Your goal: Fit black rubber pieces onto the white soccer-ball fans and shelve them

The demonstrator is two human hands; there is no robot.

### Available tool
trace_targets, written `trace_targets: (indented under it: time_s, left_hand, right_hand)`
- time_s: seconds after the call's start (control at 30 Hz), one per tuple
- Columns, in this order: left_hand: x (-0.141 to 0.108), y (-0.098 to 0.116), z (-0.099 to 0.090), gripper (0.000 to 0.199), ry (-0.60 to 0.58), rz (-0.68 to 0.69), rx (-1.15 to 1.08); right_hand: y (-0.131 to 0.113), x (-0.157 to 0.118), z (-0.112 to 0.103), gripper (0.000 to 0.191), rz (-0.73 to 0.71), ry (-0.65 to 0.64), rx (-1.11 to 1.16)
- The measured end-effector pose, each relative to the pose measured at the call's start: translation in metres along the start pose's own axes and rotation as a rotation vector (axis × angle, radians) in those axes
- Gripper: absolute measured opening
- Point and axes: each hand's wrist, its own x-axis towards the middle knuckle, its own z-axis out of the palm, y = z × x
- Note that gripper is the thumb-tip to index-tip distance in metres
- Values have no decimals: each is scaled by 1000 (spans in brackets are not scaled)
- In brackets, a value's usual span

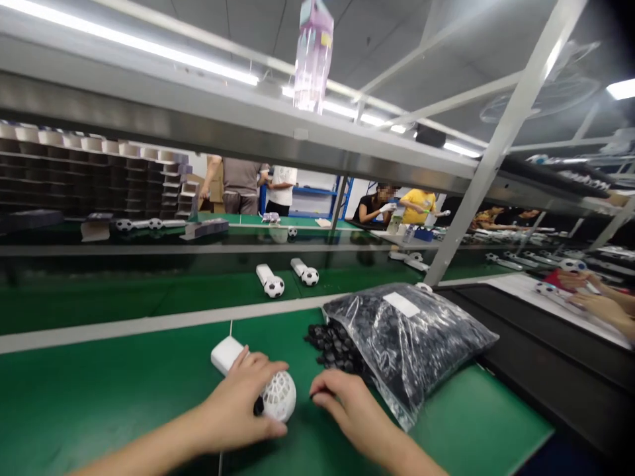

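My left hand (238,403) is wrapped round a white ball-headed device (279,395), which lies on the green work surface. Its round head has a web-like openwork face turned to the right, and its white block-shaped handle (227,354) sticks out beyond my fingers. A dark spot shows on the head beside my palm. Just right of the ball, my right hand (342,400) pinches a small black piece (312,395) between thumb and forefinger, mostly hidden. Behind that hand, a heap of small black pieces (335,347) spills from a clear plastic bag (421,330).
Two football-headed devices (274,285) lie on the green conveyor (149,294) beyond a pale rail. A slanted metal post (496,145) rises behind the bag. A black belt (546,337) runs at the right, near another person's hands (602,301). A bottle (313,59) stands on the overhead shelf.
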Motion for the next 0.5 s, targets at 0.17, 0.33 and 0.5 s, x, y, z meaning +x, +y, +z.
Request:
trace_targets:
  time_s: [0.17,0.33,0.5]
  left_hand:
    - [2,-7,3,68,-4,95,64]
    - [5,-9,2,67,-6,111,87]
    - [4,-7,3,68,10,114,74]
  right_hand:
    - [-9,-3,-5,10,-128,6,81]
    - [-15,2,4,4,-110,-37,224]
    - [-18,9,21,4,-99,-34,269]
